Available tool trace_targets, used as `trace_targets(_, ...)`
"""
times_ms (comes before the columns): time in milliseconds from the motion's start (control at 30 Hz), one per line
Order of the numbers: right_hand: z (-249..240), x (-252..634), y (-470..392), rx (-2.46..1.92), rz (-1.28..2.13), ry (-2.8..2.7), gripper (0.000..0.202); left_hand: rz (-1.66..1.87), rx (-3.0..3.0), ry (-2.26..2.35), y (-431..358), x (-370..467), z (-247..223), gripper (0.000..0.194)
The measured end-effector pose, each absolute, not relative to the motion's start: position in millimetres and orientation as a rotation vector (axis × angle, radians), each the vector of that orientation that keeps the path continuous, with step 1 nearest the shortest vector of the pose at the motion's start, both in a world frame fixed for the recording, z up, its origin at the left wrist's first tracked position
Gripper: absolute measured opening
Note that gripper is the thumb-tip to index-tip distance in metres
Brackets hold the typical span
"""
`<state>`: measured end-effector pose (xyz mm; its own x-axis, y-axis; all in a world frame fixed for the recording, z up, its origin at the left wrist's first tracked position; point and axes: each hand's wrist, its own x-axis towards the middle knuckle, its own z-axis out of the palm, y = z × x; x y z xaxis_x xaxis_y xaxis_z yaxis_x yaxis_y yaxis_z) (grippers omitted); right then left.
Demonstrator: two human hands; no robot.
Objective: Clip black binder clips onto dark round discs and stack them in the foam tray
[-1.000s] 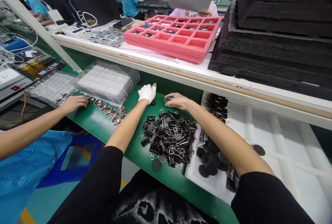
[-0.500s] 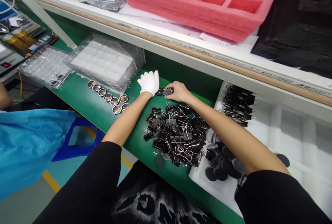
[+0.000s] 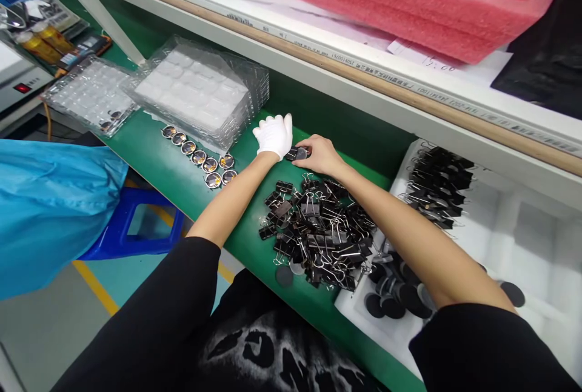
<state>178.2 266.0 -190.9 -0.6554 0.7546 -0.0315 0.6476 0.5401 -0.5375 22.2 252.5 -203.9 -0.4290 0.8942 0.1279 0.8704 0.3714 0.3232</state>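
My left hand (image 3: 274,136), in a white glove, is closed beside a black binder clip (image 3: 291,154); its fingers face away, and what they grip is hard to see. Bare, my right hand (image 3: 317,155) pinches a small round disc (image 3: 301,154) that touches the clip. Below both hands lies a heap of black binder clips (image 3: 318,231) with silver handles. Round parts with orange insides (image 3: 198,157) stand in rows left of my left forearm. Dark discs (image 3: 395,295) lie in the white foam tray (image 3: 364,328) at the right.
Stacked clear trays (image 3: 191,89) stand behind the round parts. A shelf edge (image 3: 318,56) crosses above my hands, with a pink foam tray (image 3: 386,13) on it. More clips (image 3: 439,186) line the foam tray. A person in blue clothing (image 3: 54,216) is at the left.
The camera view has shifted, so the shelf looks nearer. My right hand has brought the disc against the binder clip, closer to my left hand.
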Motion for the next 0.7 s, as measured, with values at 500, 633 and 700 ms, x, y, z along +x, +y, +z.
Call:
trace_targets(500, -165, 206, 268, -1.573, 0.583, -2.566, 0.05, -0.022, 2.266, 1.606, 190, 42, -137, 0.054)
trace_targets(633, -162, 202, 257, -1.748, 0.564, -2.557, 0.077, -0.045, 2.341, 1.474, 190, 39, -133, 0.043)
trace_targets(700, -161, 197, 252, -1.805, 0.558, -2.556, 0.089, 0.068, 2.272, 1.633, 193, 31, -133, 0.041)
